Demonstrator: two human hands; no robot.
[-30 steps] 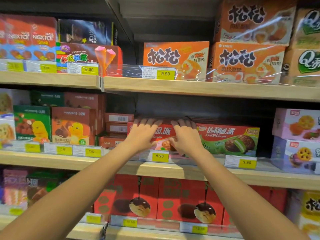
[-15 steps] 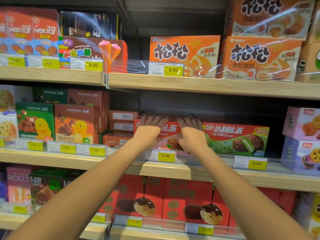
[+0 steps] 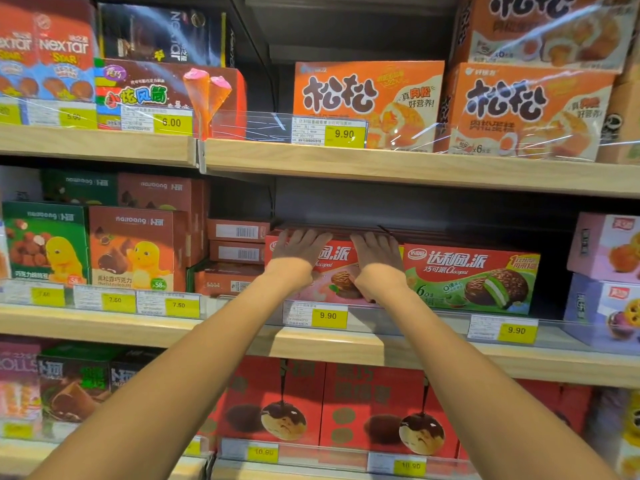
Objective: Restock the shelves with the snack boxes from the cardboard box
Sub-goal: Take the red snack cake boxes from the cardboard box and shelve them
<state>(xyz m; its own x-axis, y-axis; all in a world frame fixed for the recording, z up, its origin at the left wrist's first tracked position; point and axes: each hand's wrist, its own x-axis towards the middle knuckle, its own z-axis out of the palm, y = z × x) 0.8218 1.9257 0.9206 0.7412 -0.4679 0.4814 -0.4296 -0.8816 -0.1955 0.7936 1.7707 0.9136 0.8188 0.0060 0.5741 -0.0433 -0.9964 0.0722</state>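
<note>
The step in hand is judged to be the seating of a red snack box point(image 3: 332, 282) on the middle shelf point(image 3: 329, 344), just left of a similar box with a green picture point(image 3: 471, 278). The left hand point(image 3: 299, 245) and right hand point(image 3: 375, 251) are laid flat against its upper front, fingers straight and slightly apart, with nothing clamped. Next, a level push toward the far wall is probably called for, until both fronts are aligned. The cardboard box is not seen.
</note>
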